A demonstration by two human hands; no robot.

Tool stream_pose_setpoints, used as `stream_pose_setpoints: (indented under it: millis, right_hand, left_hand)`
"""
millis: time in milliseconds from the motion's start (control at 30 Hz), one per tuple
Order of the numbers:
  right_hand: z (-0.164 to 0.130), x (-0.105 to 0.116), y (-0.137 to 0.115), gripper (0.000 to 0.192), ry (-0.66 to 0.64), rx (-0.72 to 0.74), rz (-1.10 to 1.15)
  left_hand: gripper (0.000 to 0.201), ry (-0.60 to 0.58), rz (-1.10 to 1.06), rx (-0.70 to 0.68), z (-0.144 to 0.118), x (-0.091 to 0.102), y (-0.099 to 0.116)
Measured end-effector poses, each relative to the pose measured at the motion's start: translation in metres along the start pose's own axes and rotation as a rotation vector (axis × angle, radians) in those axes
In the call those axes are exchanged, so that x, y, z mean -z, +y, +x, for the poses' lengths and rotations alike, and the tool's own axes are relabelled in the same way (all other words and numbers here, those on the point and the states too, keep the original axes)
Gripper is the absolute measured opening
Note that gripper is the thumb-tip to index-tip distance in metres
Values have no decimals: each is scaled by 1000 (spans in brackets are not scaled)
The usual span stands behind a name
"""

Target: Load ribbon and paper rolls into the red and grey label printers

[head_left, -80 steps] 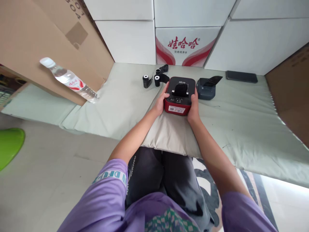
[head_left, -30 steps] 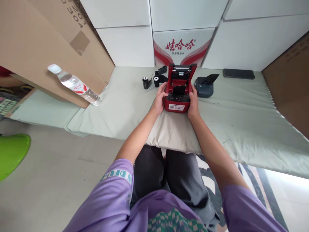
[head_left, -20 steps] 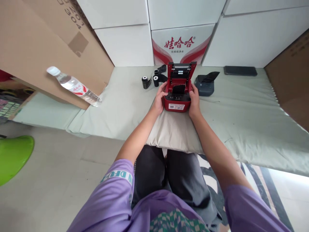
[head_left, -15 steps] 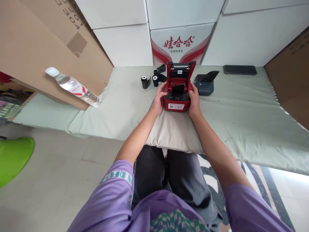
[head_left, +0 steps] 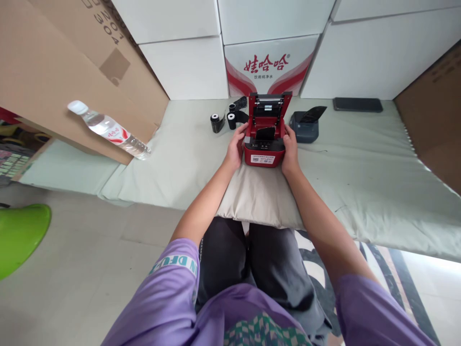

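Left hand and right hand clamp the red printer — lid up.

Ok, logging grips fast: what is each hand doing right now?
Left hand: closed on the left side of the red printer.
Right hand: closed on the printer's right side.

Glossy red plastic printer

My feed is bright and evenly lit, sharp at centre, with wide-angle bending at the edges and glare on the floor at lower right.
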State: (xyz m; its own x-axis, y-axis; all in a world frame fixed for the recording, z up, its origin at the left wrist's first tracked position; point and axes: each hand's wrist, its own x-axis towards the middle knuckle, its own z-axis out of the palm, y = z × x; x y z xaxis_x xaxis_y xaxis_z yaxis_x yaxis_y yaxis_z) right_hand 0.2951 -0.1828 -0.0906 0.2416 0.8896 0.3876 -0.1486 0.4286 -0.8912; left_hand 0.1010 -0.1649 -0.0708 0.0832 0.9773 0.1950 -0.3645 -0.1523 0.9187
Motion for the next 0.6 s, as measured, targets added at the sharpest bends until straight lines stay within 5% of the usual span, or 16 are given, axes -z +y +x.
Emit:
stream_pose_setpoints:
  millis: [133, 267, 467, 600]
  right_hand:
    - [5, 2, 5, 83, 47, -88, 76]
    - [7, 4, 6, 80, 91, -129, 71]
    - [5, 2, -3, 70, 78, -111, 51]
    - [6, 1, -4, 68, 88, -114, 63]
  left_hand:
    - [37, 32, 262, -135, 9, 10, 6]
    - [27, -139, 553, -271, 30, 10, 39]
    - [23, -666, 1001, -85, 72, -39, 78]
    - [28, -773, 1404, 112, 85, -72, 81]
